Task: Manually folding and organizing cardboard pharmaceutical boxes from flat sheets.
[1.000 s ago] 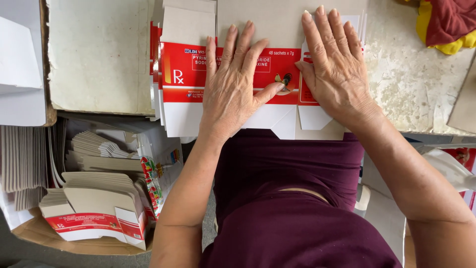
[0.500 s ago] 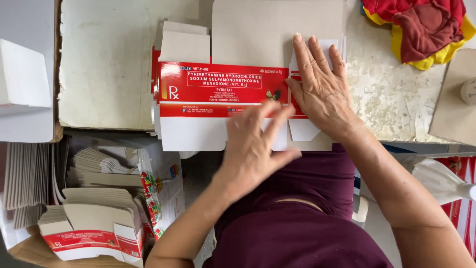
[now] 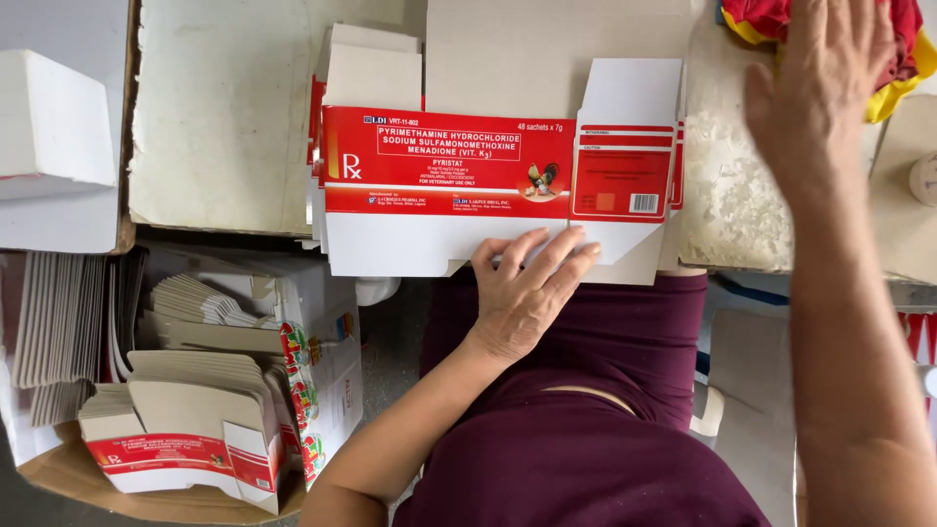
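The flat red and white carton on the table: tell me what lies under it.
Under the flat carton, edges of more flat cartons show at its left. How many is hidden.

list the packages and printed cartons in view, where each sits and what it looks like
Flat carton blank: on the worktable under the left hand, red printed panels, white flaps.
Stack of flat cartons: lower left, grey-brown backs, red and white edges.
White box: upper left, plain.
Right hand: raised over a red and yellow cloth.

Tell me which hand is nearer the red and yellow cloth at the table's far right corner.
Right. The right hand reaches up beside the red and yellow cloth, overlapping its edge. The left hand rests far off, fingers on the lower white flap of the flat red carton.
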